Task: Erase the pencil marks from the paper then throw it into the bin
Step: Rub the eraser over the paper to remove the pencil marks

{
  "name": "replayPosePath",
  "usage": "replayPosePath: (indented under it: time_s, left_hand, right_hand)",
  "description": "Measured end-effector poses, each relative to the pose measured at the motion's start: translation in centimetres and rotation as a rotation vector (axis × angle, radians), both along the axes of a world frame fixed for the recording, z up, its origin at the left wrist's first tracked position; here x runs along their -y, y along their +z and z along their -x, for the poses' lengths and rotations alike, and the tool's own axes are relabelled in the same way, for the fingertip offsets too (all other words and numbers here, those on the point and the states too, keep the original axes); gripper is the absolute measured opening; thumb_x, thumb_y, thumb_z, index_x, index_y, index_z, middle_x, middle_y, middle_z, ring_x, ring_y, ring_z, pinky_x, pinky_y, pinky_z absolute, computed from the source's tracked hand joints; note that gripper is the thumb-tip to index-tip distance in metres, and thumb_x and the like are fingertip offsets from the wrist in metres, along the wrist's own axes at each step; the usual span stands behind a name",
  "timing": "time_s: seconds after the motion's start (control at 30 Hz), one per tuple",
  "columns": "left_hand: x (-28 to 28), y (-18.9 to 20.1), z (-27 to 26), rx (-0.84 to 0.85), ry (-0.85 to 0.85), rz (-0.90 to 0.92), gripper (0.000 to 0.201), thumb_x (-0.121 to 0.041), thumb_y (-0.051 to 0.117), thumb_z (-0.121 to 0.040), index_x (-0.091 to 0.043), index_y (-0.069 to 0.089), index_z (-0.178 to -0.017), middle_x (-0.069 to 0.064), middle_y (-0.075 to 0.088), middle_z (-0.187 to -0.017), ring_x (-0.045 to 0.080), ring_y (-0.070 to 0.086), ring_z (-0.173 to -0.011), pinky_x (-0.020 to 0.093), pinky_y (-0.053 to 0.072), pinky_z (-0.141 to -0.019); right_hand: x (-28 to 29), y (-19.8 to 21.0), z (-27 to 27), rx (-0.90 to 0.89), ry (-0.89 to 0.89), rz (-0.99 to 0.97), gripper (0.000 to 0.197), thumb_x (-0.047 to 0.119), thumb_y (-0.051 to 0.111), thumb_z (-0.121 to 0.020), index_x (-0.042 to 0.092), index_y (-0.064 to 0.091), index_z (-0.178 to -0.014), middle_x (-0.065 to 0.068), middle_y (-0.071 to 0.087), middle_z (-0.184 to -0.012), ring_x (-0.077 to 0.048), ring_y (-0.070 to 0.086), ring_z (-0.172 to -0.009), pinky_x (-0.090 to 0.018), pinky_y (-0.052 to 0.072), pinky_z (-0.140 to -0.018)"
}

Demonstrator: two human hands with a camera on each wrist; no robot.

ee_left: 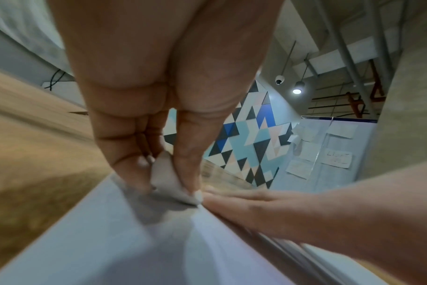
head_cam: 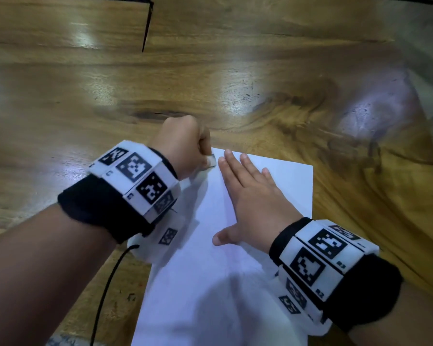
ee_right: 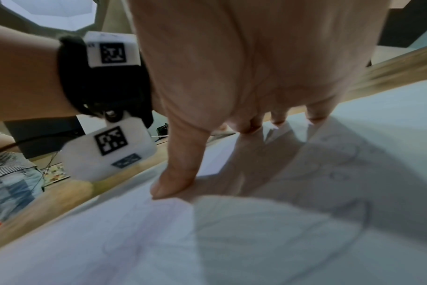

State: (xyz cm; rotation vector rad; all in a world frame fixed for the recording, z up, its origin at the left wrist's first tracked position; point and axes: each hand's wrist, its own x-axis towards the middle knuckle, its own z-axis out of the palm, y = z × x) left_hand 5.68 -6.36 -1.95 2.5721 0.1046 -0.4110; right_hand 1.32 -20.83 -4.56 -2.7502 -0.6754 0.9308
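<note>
Left hand point(head_cam: 185, 143) pinched the eraser point(ee_left: 170, 180) at the paper's point(head_cam: 210, 245) far-left corner, near the table's point(head_cam: 60, 108) front edge; right hand point(head_cam: 253, 196) lay flat, pinning it; short, light strokes would likely avoid creasing.

The left hand point(head_cam: 183, 143) is held at about 11 o'clock of the right hand point(head_cam: 255, 203), fingers curled into a fist, with thumb and fingertips point(ee_left: 144, 179) pinched together and pointed downward. The right hand is laid flat, palm down, fingers straight and slightly spread toward 11 o'clock, the thumb point(ee_right: 176, 173) extended toward 8 o'clock. Both wrists are banded in black straps with white marker blocks.
</note>
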Motion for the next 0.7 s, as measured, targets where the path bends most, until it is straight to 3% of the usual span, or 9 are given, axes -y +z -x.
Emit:
replayPosePath:
  time_s: [0.13, 0.37, 0.5, 0.57, 0.63, 0.7]
  left_hand:
    - [-0.3, -0.4, 3.4, -0.108, -0.100, 0.009, 0.013, -0.020, 0.074, -0.069, -0.019, 0.063, -0.062, -0.008, 0.056, -0.057, 0.007, 0.050, -0.056, 0.009, 0.033, -0.048]
    - [-0.2, -0.4, 0.5, 0.022, -0.003, 0.020, 0.010, -0.018, 0.075, -0.067, -0.012, 0.070, -0.075, 0.008, 0.070, -0.075, 0.018, 0.058, -0.069, 0.022, 0.041, -0.062]
    - [-1.0, -0.4, 3.2, -0.081, -0.069, 0.002, 0.015, -0.021, 0.077, -0.066, -0.019, 0.064, -0.059, -0.004, 0.063, -0.062, 0.010, 0.052, -0.056, 0.009, 0.033, -0.046]
    - [-1.4, -0.4, 3.6, -0.128, -0.061, 0.038, 0.013, -0.023, 0.078, -0.064, -0.020, 0.066, -0.061, -0.006, 0.063, -0.063, 0.009, 0.052, -0.057, 0.012, 0.035, -0.049]
    - [-1.6, -0.6, 2.2, -0.050, -0.010, 0.065, 0.009, -0.020, 0.078, -0.065, -0.016, 0.070, -0.067, 0.001, 0.068, -0.069, 0.016, 0.057, -0.063, 0.019, 0.038, -0.053]
    - [-1.4, -0.7, 0.7, 0.040, 0.021, 0.057, 0.009, -0.018, 0.076, -0.066, -0.014, 0.069, -0.069, 0.004, 0.068, -0.071, 0.017, 0.059, -0.066, 0.016, 0.037, -0.051]
  right_hand:
    - [-0.1, 0.0, 0.1, 0.004, -0.006, -0.002, 0.129, 0.060, 0.071, -0.068, 0.021, -0.024, -0.146, 0.010, -0.034, -0.151, -0.011, -0.029, -0.139, -0.037, -0.011, -0.115]
    - [-0.1, -0.1, 0.0, -0.001, 0.000, 0.014, 0.130, 0.060, 0.071, -0.067, 0.022, -0.026, -0.145, 0.011, -0.035, -0.150, -0.011, -0.030, -0.139, -0.037, -0.012, -0.115]
    - [-0.1, -0.1, 0.0, -0.004, -0.004, 0.002, 0.130, 0.058, 0.073, -0.067, 0.025, -0.025, -0.146, 0.010, -0.035, -0.150, -0.012, -0.030, -0.139, -0.038, -0.012, -0.114]
    - [-0.2, -0.1, 0.0, -0.007, 0.002, 0.002, 0.128, 0.058, 0.073, -0.068, 0.028, -0.024, -0.146, 0.010, -0.036, -0.150, -0.013, -0.031, -0.139, -0.040, -0.012, -0.115]
    - [-0.3, -0.1, -0.1, -0.006, 0.006, 0.014, 0.127, 0.058, 0.073, -0.068, 0.029, -0.024, -0.145, 0.009, -0.036, -0.150, -0.014, -0.030, -0.139, -0.041, -0.011, -0.115]
    - [-0.3, -0.1, -0.1, -0.005, 0.008, 0.027, 0.128, 0.058, 0.073, -0.068, 0.029, -0.025, -0.145, 0.009, -0.035, -0.150, -0.015, -0.030, -0.140, -0.042, -0.010, -0.116]
